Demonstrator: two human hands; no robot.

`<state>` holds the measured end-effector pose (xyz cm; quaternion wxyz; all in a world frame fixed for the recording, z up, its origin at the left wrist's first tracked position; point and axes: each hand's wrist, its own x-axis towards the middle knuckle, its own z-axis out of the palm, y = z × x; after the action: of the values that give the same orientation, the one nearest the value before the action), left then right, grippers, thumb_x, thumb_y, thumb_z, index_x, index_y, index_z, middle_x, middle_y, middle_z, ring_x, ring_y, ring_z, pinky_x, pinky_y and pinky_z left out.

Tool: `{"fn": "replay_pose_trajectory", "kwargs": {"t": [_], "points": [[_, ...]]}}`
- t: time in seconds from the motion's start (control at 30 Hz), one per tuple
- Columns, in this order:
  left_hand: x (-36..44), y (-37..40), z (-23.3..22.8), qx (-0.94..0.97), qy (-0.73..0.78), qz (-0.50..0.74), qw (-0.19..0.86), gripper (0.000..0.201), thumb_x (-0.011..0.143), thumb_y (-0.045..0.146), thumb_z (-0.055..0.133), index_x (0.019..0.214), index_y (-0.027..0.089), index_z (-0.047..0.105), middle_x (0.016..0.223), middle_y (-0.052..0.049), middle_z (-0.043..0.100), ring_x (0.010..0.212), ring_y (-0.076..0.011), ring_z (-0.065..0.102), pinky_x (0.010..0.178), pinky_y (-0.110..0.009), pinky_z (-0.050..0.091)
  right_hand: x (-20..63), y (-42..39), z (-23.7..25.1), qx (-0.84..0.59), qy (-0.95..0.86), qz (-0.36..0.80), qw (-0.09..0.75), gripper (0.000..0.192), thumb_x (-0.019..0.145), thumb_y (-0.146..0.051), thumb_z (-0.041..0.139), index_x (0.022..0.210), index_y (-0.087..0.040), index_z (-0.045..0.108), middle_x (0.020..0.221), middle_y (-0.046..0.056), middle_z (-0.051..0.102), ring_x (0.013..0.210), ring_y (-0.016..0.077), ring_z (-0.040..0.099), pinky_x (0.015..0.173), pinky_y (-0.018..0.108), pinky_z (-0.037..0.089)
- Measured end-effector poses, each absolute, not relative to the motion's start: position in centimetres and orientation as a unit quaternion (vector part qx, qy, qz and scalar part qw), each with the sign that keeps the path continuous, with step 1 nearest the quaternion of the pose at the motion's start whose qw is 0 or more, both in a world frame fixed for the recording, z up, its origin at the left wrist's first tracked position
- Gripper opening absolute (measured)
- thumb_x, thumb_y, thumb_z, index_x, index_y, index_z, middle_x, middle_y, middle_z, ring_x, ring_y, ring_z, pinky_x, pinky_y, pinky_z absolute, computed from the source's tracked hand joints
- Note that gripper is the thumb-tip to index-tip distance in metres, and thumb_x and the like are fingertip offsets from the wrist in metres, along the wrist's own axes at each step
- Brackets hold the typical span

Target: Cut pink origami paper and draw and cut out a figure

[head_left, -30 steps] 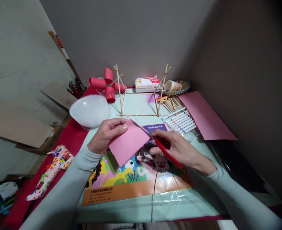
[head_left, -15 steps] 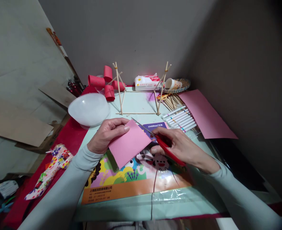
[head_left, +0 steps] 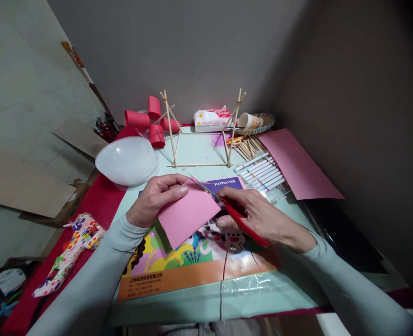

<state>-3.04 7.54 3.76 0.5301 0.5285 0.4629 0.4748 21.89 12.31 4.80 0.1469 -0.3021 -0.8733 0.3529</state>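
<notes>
My left hand [head_left: 159, 199] pinches the upper left corner of a folded-looking piece of pink paper [head_left: 188, 215], which is tilted above the table. Red-handled scissors [head_left: 235, 213] are gripped in my right hand [head_left: 259, 215], their blades lying along the paper's upper right edge and pointing up and left toward my left fingers. Whether the blades are fully closed is hard to make out. Beneath both hands lies a colourful printed packet [head_left: 188, 268] with cartoon animals and a purple band.
Behind my hands stands a wooden-stick frame [head_left: 202, 164]. Red paper tubes [head_left: 150, 122] and a translucent white bowl [head_left: 127, 161] are back left. Markers [head_left: 262, 172], a pink sheet [head_left: 299, 163], a tissue pack [head_left: 210, 120] and a paper cup [head_left: 250, 121] sit back right. A patterned cloth figure [head_left: 71, 252] lies left.
The scissors' blades have shifted slightly along the pink paper's upper edge. The whole view has moved a little, so everything appears slightly further left.
</notes>
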Motion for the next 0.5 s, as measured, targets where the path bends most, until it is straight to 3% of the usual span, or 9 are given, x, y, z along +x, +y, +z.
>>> {"fn": "replay_pose_trajectory", "kwargs": {"t": [0.2, 0.5], "points": [[-2.62, 7.70, 3.43, 0.550, 0.462, 0.458, 0.525, 0.026, 0.082, 0.037, 0.073, 0.100, 0.019, 0.077, 0.102, -0.006, 0.075, 0.089, -0.0199, 0.064, 0.078, -0.028, 0.046, 21.66, 12.40, 4.42, -0.297, -0.869, 0.364, 0.156, 0.040, 0.087, -0.058, 0.066, 0.091, -0.020, 0.056, 0.071, -0.006, 0.054, 0.061, 0.0117, 0.042, 0.059, 0.026, 0.031], [-2.29, 7.62, 3.37, 0.527, 0.451, 0.465, 0.551, 0.024, 0.082, 0.035, 0.074, 0.099, 0.019, 0.077, 0.105, -0.006, 0.076, 0.092, -0.0187, 0.064, 0.081, -0.026, 0.046, 21.80, 12.44, 4.38, -0.285, -0.880, 0.354, 0.137, 0.026, 0.091, -0.044, 0.063, 0.095, -0.019, 0.055, 0.073, -0.004, 0.057, 0.062, 0.0128, 0.043, 0.061, 0.027, 0.032]]}}
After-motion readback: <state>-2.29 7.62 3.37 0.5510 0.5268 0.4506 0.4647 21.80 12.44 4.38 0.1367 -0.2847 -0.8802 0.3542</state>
